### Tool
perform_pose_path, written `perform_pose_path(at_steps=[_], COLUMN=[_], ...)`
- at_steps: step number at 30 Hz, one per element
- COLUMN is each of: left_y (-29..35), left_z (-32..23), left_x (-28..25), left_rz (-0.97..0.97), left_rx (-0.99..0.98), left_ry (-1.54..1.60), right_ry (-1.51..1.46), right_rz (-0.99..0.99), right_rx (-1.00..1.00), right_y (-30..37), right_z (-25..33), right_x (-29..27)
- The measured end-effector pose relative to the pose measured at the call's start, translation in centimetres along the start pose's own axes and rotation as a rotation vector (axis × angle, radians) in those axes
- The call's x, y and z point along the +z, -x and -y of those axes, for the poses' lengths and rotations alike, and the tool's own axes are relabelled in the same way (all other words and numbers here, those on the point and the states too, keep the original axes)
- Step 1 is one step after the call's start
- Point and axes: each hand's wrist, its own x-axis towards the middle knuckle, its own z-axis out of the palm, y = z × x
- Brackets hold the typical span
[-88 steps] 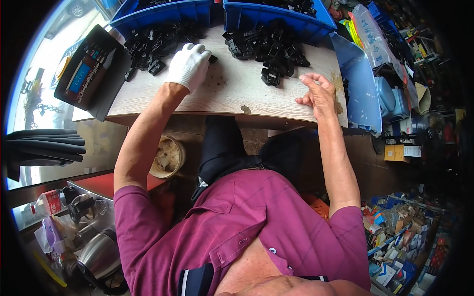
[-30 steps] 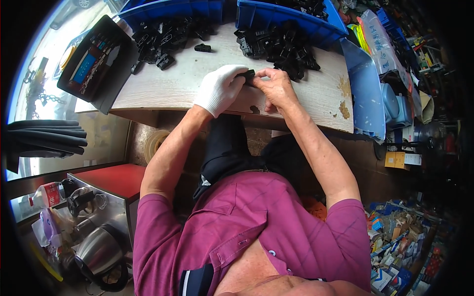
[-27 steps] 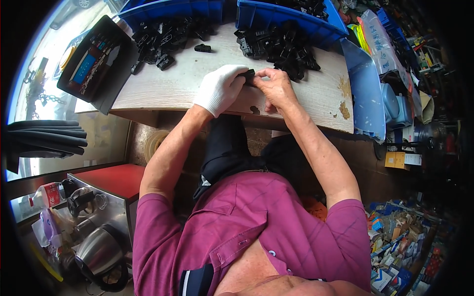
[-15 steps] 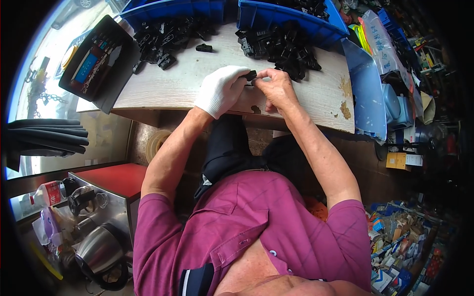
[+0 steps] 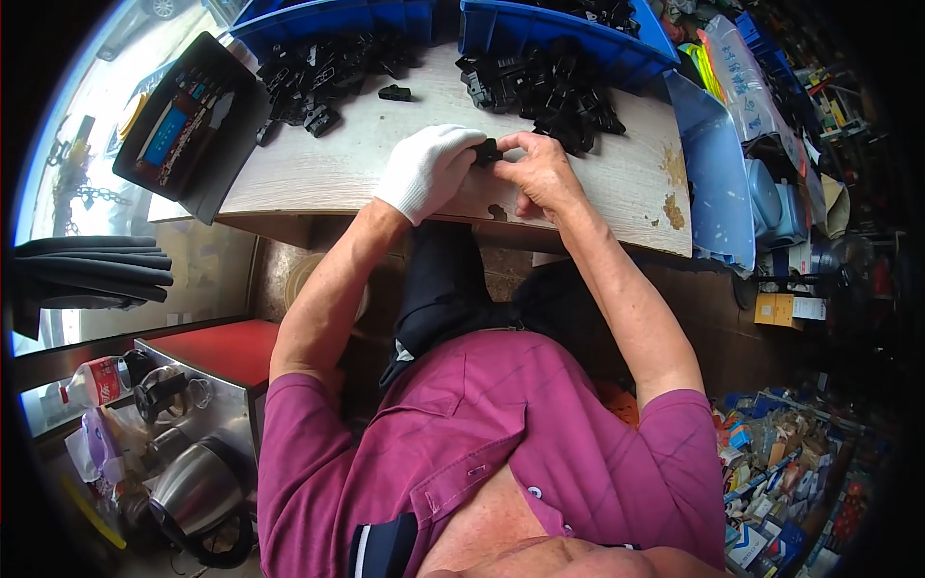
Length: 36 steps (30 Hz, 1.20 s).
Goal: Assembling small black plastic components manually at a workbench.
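In a white knit glove, my left hand [image 5: 429,171] grips a small black plastic part [image 5: 488,151] above the near edge of the pale wooden table [image 5: 347,178]. My bare right hand [image 5: 541,173] pinches the same part from its right side with thumb and forefinger. The fingers cover much of it, so its exact shape cannot be made out. A single black piece [image 5: 394,93] lies beyond my left hand. Behind it is a heap of black plastic parts [image 5: 332,77], and a second heap [image 5: 549,96] lies farther right.
Two blue bins [image 5: 568,34] with black parts stand along the far edge. An open dark case [image 5: 183,125] is at the table's left, and a blue plastic panel [image 5: 713,173] at its right. Lower left, a metal kettle [image 5: 198,486] stands beside a red-topped cabinet [image 5: 217,349].
The black part has turned slightly between my hands and shows more of its face. My left hand has shifted a little left; both hands still hold the part.
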Motion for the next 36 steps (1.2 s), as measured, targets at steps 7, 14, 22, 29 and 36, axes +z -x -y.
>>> perform_pose_path(at_steps=[7,14,22,29,36], left_y=[-1.1,-1.3,-1.3,-0.6,-0.1], left_z=[0.6,0.7,1.0,-0.6,-1.0], left_x=[-0.1,0.2,0.6,-0.6,-0.6], left_rz=[0.155,0.106,0.14,0.178,0.159], left_rx=[0.126,0.196,0.253,0.25,0.203], left_ry=[-0.131,-0.132,-0.127,-0.178,-0.223], right_ry=[0.056,0.024,0.028,0.054,0.098], right_rz=[-0.018,-0.027,-0.039,-0.025,-0.056], right_rx=[0.003,-0.033,-0.026,-0.035,-0.038], right_y=[0.1,-0.3,-0.2,0.1,0.1], right_z=[0.1,-0.5,-0.4,-0.1,0.1], right_x=[0.3,0.5,0.6,0.3,0.7])
